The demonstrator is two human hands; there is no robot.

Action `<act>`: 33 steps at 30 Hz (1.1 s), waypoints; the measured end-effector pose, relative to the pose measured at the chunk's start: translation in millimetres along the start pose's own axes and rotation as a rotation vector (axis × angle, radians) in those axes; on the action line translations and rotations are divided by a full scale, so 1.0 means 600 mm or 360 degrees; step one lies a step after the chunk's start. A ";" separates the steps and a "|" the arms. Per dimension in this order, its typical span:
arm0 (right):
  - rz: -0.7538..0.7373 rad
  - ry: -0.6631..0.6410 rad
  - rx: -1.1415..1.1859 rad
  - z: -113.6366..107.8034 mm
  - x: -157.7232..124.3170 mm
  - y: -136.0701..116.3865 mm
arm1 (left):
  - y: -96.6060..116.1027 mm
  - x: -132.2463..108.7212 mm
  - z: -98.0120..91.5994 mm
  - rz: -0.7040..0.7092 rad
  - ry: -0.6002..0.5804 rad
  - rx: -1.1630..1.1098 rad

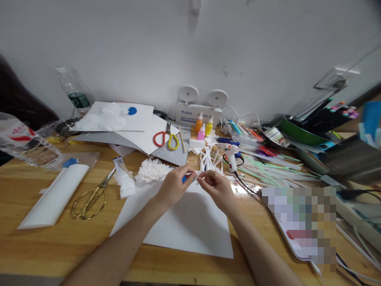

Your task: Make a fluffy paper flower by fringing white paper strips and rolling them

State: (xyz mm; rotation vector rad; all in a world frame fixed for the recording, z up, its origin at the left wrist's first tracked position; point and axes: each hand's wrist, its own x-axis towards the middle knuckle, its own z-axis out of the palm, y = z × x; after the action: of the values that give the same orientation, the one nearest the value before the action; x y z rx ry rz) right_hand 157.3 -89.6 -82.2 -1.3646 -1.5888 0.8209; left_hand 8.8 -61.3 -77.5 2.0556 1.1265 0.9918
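Note:
Over a white sheet of paper (193, 226), my left hand (175, 186) and my right hand (218, 190) meet with fingertips pinched. A small blue piece (185, 178) shows at the fingers of my left hand, mostly hidden; its material cannot be made out. The right thumb and index finger are pressed together close to the left fingertips, on something too small to name. Just left of my hands is a white, ruffled clump (152, 171). Beside that lie crumpled white strips (124, 180) and gold-handled scissors (92, 198).
A white glue gun (231, 155) with a black cord stands behind my right hand, near loose paper strips (210, 161). Small paint-like bottles (201, 133), red-and-yellow scissors (166, 139) and stacked sheets (137, 137) lie farther back. A blurred-out tablet-like device (297, 226) is at right.

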 end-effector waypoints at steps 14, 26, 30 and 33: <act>-0.0044 0.0122 -0.0181 -0.002 0.003 0.004 | 0.007 0.000 0.002 0.0047 -0.0062 -0.0122; -0.0096 0.0184 -0.0159 -0.002 0.005 0.004 | 0.007 0.000 0.002 0.0065 -0.0065 -0.0124; -0.0118 0.0181 -0.0165 -0.002 0.004 0.005 | 0.006 0.000 0.001 0.0078 -0.0058 -0.0113; -0.0121 0.0144 -0.0175 -0.003 0.002 0.004 | 0.006 0.001 0.001 0.0085 -0.0023 -0.0104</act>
State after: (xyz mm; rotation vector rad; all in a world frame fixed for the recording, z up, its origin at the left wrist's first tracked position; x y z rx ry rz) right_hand 159.6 -88.1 -83.2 -1.3899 -1.6250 0.6256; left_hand 10.8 -62.7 -74.8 2.0469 1.0235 1.0246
